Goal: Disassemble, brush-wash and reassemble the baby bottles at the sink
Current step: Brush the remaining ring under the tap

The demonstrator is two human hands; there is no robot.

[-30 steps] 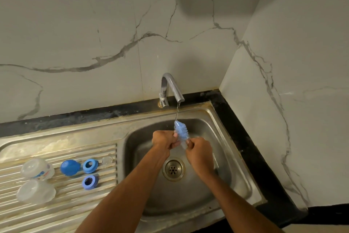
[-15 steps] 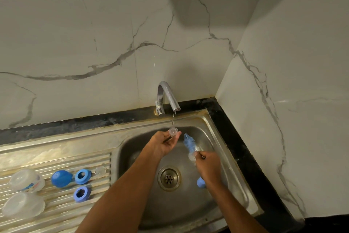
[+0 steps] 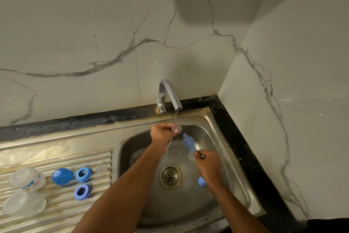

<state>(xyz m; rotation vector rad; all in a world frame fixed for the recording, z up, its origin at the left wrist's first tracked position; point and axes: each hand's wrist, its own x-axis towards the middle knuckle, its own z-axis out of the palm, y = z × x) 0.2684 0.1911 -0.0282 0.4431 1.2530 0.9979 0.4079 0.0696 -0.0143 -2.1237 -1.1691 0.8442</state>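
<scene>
Under the tap, left hand pinches a clear teat, probably, in running water; right hand grips the blue brush over the sink.

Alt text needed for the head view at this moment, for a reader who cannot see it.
Over a steel sink, the left hand holds a clear teat under the running tap while the right hand grips a blue bottle brush. Bottle parts lie on the draining board at left.
</scene>
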